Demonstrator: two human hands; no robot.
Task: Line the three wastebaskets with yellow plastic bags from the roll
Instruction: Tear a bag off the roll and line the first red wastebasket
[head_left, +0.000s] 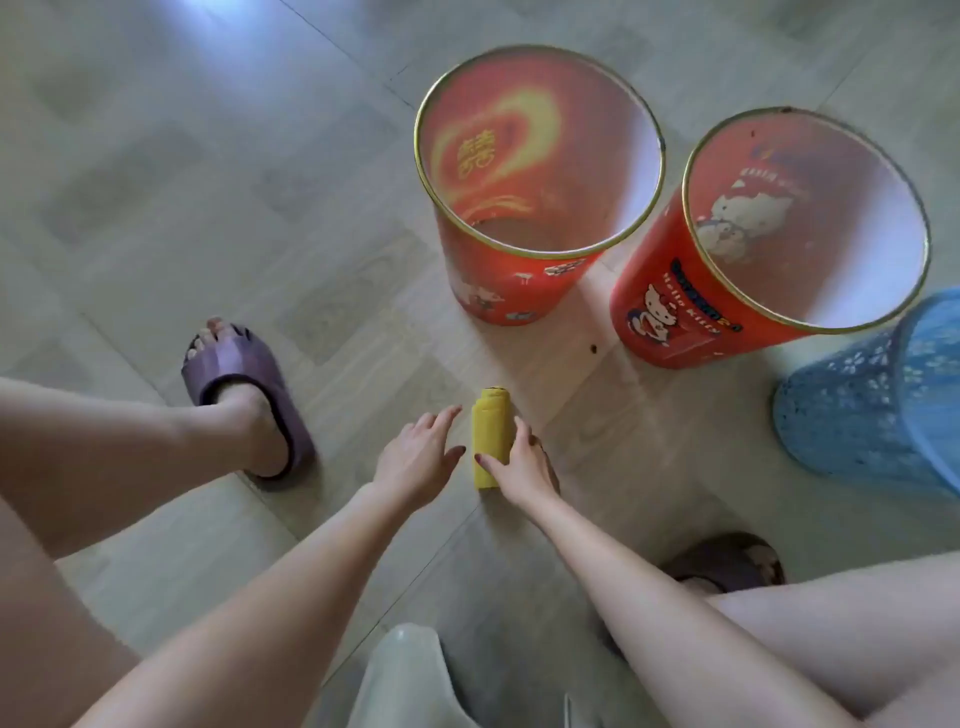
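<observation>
Roll (491, 436) on floor before 3 unlined bins (537, 156). Right hand (519, 467) seems to grasp it; left hand (421, 457) relaxed, spread. Lift roll, find free edge first.

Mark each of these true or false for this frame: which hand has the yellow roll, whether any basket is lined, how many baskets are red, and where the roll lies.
1. The right hand grips the yellow roll. True.
2. The left hand holds the roll too. False: it hovers open beside it, not touching.
3. One red wastebasket already has a yellow bag in it. False: none of the baskets is lined.
4. Two baskets are red and one is blue. True: the second red wastebasket stands next to the blue wastebasket.
5. The roll lies inside the blue basket. False: it is on the floor.
</observation>
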